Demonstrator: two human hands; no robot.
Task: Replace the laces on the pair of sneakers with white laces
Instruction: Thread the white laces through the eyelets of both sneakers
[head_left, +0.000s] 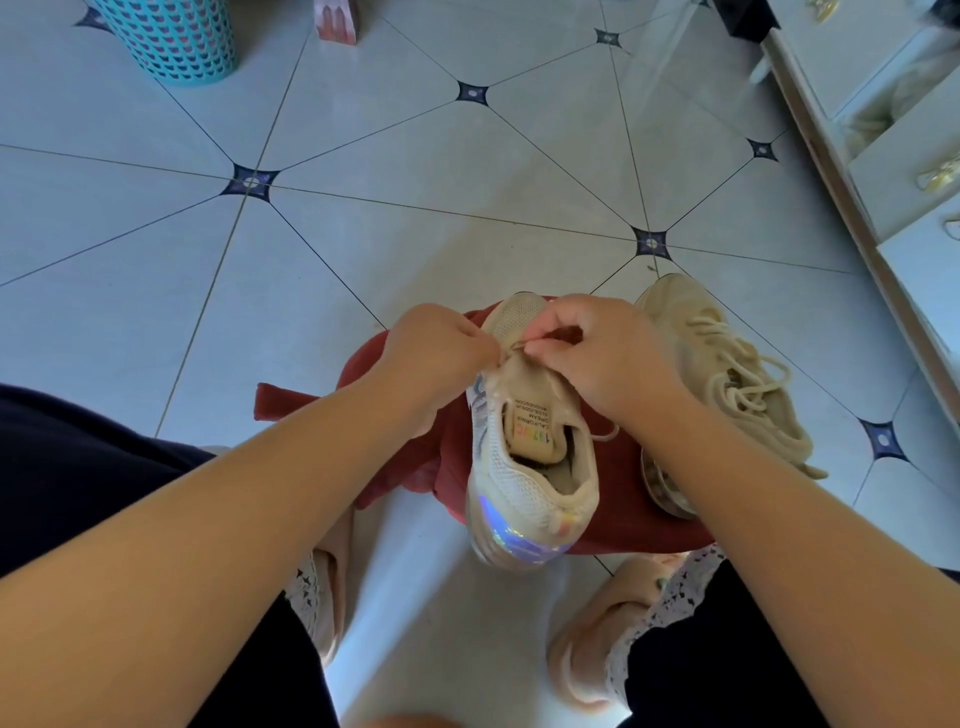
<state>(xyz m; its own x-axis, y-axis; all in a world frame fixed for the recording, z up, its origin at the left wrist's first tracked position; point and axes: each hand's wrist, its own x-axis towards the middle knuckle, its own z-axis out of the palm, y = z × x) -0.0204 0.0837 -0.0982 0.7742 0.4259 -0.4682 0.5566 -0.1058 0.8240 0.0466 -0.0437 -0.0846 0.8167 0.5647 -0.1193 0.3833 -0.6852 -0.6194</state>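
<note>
A beige sneaker (530, 467) with a shiny iridescent heel lies on a red cloth (452, 467), toe pointing away from me. My left hand (436, 358) and my right hand (597, 353) meet over its front eyelets, both pinching a thin lace (517, 347) near the toe. A loose lace end (605, 432) hangs off the shoe's right side. The second beige sneaker (727, 374) lies on its side to the right, its cream laces still threaded and loose.
Pale tiled floor (415, 208) lies all around. A teal plastic basket (171, 36) stands at the far left, a small pink box (337, 21) beside it. A white cabinet with gold handles (893, 156) runs along the right. My feet in slippers (597, 649) sit below the cloth.
</note>
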